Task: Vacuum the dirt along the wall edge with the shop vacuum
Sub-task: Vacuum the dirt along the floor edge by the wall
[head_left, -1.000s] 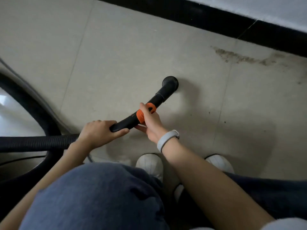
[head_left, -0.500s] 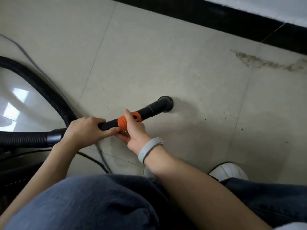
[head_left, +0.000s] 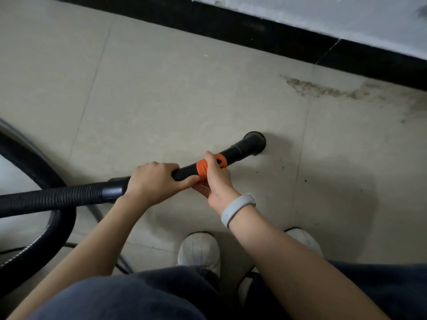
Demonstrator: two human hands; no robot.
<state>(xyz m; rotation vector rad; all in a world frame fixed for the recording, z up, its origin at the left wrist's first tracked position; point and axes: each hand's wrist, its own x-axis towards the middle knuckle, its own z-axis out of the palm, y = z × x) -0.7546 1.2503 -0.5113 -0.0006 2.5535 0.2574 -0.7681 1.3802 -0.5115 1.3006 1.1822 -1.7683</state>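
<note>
Two hands hold the black vacuum wand point(head_left: 233, 153), which runs low over the tiled floor point(head_left: 161, 88) from lower left to upper right. The left hand point(head_left: 153, 179) has its fingers curled fully over the top of the wand's rear handle section, thumb underneath, a closed grip just ahead of the cuff where the ribbed black hose point(head_left: 53, 197) joins. The right hand point(head_left: 216, 179) comes in from below and wraps the orange collar point(head_left: 203, 168) on the wand; its thumb stands up along the front of the collar and the fingers cup beneath it, touching the left hand's thumb, so that grip too is closed around the tube. A pale grey wristband point(head_left: 238, 209) sits on the right wrist. The round nozzle point(head_left: 255, 140) at the wand's far end faces down at the floor; whether it touches the tile cannot be told. The dirt point(head_left: 323, 90), a brownish streak, lies further right and closer to the black baseboard point(head_left: 254, 31), well apart from the nozzle, with a few dark specks scattered on the tile between them. The hose sweeps off to the left and loops back in a wide arc. Two white shoes point(head_left: 198, 249) and dark trouser knees fill the bottom edge.
</note>
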